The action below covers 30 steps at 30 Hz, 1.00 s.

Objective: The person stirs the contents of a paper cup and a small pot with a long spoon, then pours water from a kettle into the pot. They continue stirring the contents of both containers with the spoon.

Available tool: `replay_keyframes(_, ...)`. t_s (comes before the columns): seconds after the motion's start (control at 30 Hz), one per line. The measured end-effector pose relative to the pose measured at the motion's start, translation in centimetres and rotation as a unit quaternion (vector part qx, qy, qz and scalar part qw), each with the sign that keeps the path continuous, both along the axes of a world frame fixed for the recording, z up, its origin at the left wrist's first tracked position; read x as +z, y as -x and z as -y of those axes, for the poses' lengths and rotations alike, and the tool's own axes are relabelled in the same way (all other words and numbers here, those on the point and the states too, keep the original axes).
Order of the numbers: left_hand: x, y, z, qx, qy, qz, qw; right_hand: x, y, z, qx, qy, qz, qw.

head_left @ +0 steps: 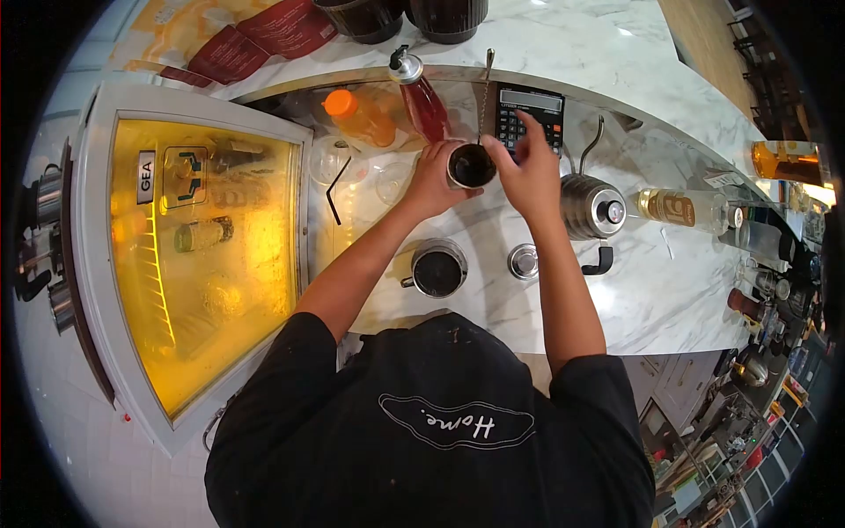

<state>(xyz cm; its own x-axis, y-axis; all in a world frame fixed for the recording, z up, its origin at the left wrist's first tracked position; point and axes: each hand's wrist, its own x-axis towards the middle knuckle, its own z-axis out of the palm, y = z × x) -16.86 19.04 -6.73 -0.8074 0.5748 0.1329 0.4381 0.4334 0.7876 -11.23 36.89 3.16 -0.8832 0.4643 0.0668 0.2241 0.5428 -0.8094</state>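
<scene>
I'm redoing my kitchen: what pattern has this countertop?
The countertop is white with grey, marble-like veining, clearest in the head view.

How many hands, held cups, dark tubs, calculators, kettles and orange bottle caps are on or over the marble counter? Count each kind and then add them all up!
Left hand and right hand: 2
Held cup: 1
Left dark tub and right dark tub: 2
Calculator: 1
Kettle: 1
Orange bottle cap: 1
Total: 8
</scene>
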Motion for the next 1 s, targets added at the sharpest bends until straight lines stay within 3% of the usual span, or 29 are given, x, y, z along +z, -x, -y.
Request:
replay_keyframes(0.1,0.3,0.0,0.2,-0.032,0.014,0.013,0.999,-1.9,2.0,-0.2,0.077,0.069,0.003,0.995)
replay_keyframes(0.13,0.7,0.0,0.3,-0.043,0.023,0.022,0.999,-2.6,2.3,0.0,0.101,0.092,-0.052,0.989)
replay_keyframes(0.23,1.9,-0.1,1.1,-0.057,0.044,0.029,0.997,-3.5,0.8,-0.2,0.117,0.048,-0.089,0.988)
replay_keyframes(0.33,3.6,-0.6,2.0,-0.054,-0.015,0.031,0.998,-0.4,-1.5,-0.2,0.116,0.102,-0.070,0.986)
replay_keyframes(0.43,7.2,-1.7,2.9,-0.035,-0.049,0.051,0.997,1.9,-4.4,0.0,0.111,0.068,-0.091,0.987)
replay_keyframes(0.6,11.8,-3.9,4.7,-0.029,-0.111,0.119,0.986,6.9,-8.9,2.0,0.097,0.086,-0.174,0.976)
replay_keyframes(0.87,17.6,-9.1,6.9,-0.080,-0.273,0.057,0.957,12.6,-14.0,5.4,0.102,0.029,-0.302,0.947)
replay_keyframes(0.97,18.0,-11.1,7.6,-0.091,-0.344,0.031,0.934,14.6,-15.6,6.6,0.128,-0.054,-0.311,0.940)
replay_keyframes(1.0,17.8,-11.4,8.2,-0.107,-0.319,0.006,0.942,14.8,-16.1,7.1,0.130,-0.060,-0.316,0.938)
